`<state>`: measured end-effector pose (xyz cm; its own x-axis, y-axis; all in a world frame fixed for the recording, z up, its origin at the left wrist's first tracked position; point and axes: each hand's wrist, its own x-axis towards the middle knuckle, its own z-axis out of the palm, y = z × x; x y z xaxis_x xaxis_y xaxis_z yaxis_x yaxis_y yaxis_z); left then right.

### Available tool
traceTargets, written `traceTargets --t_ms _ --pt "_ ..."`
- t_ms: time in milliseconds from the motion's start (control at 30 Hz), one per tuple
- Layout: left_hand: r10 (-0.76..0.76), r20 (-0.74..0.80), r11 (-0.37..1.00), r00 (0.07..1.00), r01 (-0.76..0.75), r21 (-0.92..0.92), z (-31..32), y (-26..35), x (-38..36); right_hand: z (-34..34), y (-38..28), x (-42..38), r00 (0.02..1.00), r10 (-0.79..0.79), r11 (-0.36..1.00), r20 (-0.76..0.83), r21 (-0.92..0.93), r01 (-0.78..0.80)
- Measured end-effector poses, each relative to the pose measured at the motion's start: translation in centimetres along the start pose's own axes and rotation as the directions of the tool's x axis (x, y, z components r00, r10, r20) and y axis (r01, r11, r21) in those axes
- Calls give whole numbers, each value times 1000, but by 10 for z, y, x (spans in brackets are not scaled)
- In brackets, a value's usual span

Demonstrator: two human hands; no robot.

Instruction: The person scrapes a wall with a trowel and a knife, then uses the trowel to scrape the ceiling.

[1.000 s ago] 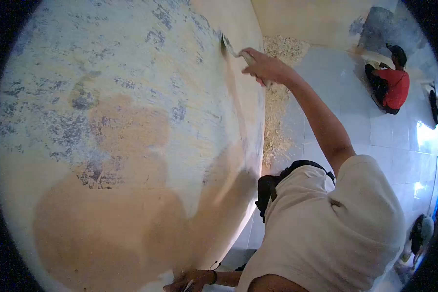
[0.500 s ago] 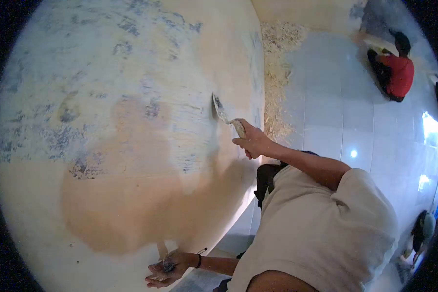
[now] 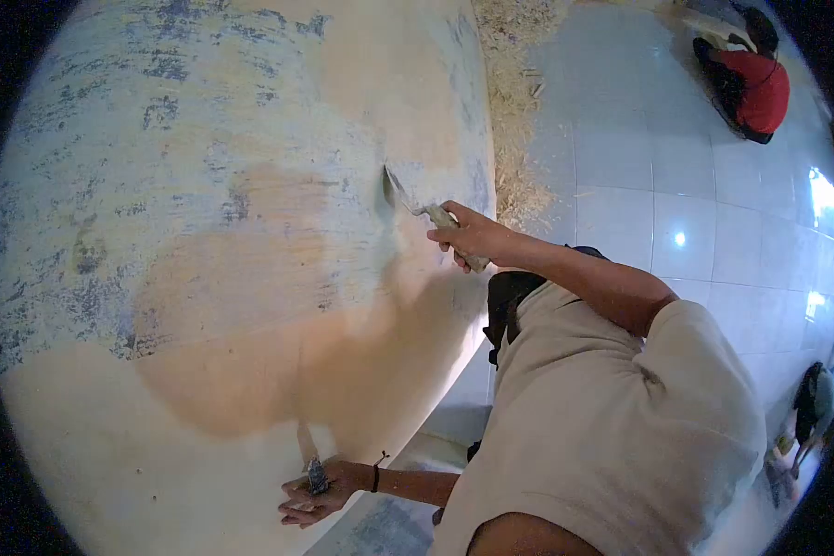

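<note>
My right hand (image 3: pixel 465 233) is closed around the handle of a trowel (image 3: pixel 402 192) with a cranked neck. Its narrow blade points up and left, with the tip at the patchy wall (image 3: pixel 278 120). Low on the wall's pale part is my left hand (image 3: pixel 322 496), wearing a dark band at the wrist. A short grey, speckled piece (image 3: pixel 317 476) sticks up from between its thumb and fingers. Those fingers are partly stretched, and I cannot make out what the piece is. Bluish-grey marks and smooth peach-coloured areas cover the wall around the trowel.
Pale shavings or scraps (image 3: pixel 519 139) lie along the foot of the wall. Shiny tiles (image 3: pixel 612 222) make up the floor to the right. A person in a red top (image 3: pixel 760 93) crouches at the upper right. Another person (image 3: pixel 811 408) is at the lower right edge.
My view has shifted, so wall marks sit farther left. The trowel blade appears slightly up and left in view. The grey piece in my left hand stands more upright.
</note>
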<state>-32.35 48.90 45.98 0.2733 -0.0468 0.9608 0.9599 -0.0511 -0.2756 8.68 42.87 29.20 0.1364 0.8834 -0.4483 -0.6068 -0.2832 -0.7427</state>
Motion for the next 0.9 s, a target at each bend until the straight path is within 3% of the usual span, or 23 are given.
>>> traceTargets --t_ms 100,200,300,400,733,833,900 --pt "-19 16 1000 1000 19 16 0 -3 -1 7 2 4 970 -242 969 0 -57 241" --pt "-9 -30 999 1000 10 36 -1 10 6 12 -17 -1 951 -308 905 6 -306 295" --pt "-9 -76 999 997 12 33 1 11 6 23 -40 -12 954 -300 941 0 -164 296" --pt "17 -90 1000 996 -16 12 1 12 8 22 -42 -11 959 -284 944 -19 -183 276" --pt "-92 -14 995 996 91 -49 1 0 -2 5 -78 3 954 -285 901 -88 -363 236" --pt "-36 -13 999 999 36 -7 0 2 1 11 -63 -9 954 -297 864 -42 -438 250" --pt "-58 -28 998 998 57 -41 3 1 -2 12 -74 -16 970 -234 870 -64 -460 179"
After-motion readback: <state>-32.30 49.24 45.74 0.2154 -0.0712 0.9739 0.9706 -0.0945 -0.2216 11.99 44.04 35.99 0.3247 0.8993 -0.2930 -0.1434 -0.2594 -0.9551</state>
